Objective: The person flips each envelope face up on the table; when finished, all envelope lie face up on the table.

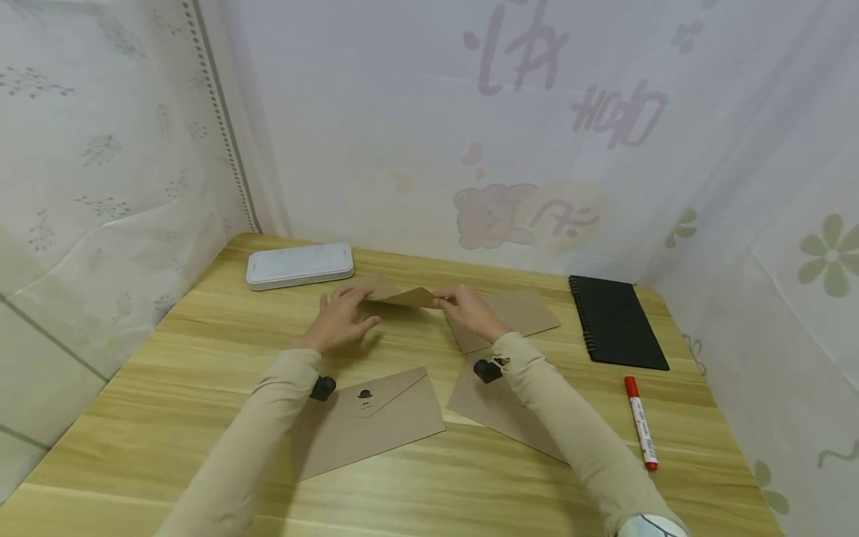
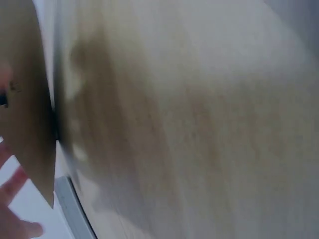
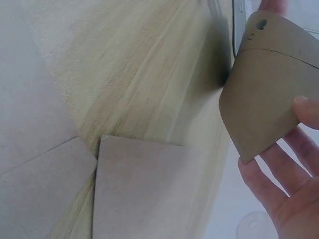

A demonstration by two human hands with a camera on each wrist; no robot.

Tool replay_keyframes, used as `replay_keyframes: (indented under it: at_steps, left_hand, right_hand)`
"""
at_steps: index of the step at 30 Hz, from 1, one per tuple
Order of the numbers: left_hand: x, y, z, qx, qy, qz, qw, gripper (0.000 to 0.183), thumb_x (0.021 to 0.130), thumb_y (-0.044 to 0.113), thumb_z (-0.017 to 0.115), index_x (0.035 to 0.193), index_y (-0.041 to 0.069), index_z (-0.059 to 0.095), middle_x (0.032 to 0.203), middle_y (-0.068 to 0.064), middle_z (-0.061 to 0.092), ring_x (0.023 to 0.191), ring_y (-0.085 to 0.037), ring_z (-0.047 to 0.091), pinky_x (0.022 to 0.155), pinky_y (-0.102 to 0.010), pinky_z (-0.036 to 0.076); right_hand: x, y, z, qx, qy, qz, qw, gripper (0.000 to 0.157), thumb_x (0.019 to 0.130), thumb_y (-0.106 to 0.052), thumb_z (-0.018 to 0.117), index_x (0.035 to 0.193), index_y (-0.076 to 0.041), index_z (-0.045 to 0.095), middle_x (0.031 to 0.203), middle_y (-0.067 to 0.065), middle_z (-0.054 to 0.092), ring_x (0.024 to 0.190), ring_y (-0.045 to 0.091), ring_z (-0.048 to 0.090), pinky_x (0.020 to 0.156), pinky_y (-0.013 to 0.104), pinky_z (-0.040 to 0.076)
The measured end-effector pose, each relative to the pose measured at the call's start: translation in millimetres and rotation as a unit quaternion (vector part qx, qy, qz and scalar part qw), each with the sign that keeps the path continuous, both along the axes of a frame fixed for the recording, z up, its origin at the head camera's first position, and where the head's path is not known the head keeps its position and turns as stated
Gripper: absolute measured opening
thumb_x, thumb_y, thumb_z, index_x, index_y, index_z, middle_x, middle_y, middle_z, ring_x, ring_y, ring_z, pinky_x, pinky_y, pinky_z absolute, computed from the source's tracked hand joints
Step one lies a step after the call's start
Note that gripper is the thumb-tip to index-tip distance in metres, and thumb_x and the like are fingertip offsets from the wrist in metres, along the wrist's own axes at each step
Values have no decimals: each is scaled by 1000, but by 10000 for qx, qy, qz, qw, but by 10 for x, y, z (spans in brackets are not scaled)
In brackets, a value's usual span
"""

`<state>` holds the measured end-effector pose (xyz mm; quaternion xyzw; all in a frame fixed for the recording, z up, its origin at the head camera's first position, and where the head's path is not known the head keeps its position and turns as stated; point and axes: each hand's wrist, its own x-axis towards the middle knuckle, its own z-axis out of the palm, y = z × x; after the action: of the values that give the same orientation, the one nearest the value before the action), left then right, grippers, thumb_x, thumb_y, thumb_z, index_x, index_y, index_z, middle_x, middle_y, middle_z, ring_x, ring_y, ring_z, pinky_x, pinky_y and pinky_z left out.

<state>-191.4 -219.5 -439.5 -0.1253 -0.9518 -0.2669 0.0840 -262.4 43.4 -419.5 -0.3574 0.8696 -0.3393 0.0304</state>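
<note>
A brown kraft-paper envelope [image 1: 416, 298] is lifted and bent above the far part of the table. At its right end, my right hand [image 1: 473, 309] pinches it, the thumb [image 3: 303, 102] on the near face and fingers behind. My left hand [image 1: 338, 321] is at its other end, fingers spread, fingertips at the edge and the thumb held away. A small dark mark shows on this envelope [image 3: 269, 94] in the right wrist view. Flat on the wood lie more envelopes: one with a printed hat [image 1: 403, 418], one under my right forearm [image 1: 503, 414], and one farther back [image 1: 530, 309].
On the wooden table [image 1: 201, 388] a white flat case [image 1: 300, 265] lies at the back left. To the right are a black spiral notebook [image 1: 620, 321] and a red-capped marker [image 1: 640, 424]. Patterned white curtains [image 1: 376, 119] hang close around the table.
</note>
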Motion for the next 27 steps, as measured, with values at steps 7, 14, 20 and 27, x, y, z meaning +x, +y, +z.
replay_keyframes:
  at_steps: [7,14,20,27]
  left_hand:
    - [-199,-12,-76,-382,1094,56,9933,17,90,3,58,105,3,50,93,-12,65,103,-36,55,100,-67,13]
    - [-324,-65,52,-253,979,64,9949,15,90,5,58,101,2,47,89,-12,66,91,-34,60,98,-69,13]
    - [-322,-74,132,-208,685,157,9973,22,91,10,59,105,2,44,95,-15,66,98,-35,57,99,-69,10]
    - [-303,-94,113,-81,728,286,9969,43,85,16,66,113,-1,36,110,-21,54,111,-42,47,100,-68,10]
  right_hand:
    - [47,-5,-27,-17,1152,-122,9933,22,95,-7,53,113,4,47,101,16,66,86,23,65,70,29,52]
    - [76,-2,-19,321,3347,618,9398,35,89,9,51,121,-4,49,117,15,60,52,18,57,50,26,46]
    - [54,-28,-16,297,3603,760,9293,50,82,17,53,126,-9,57,119,13,59,51,13,50,39,20,26]
    - [58,-52,15,-298,3121,671,9472,48,85,12,56,129,-9,55,114,12,62,57,13,54,55,20,46]
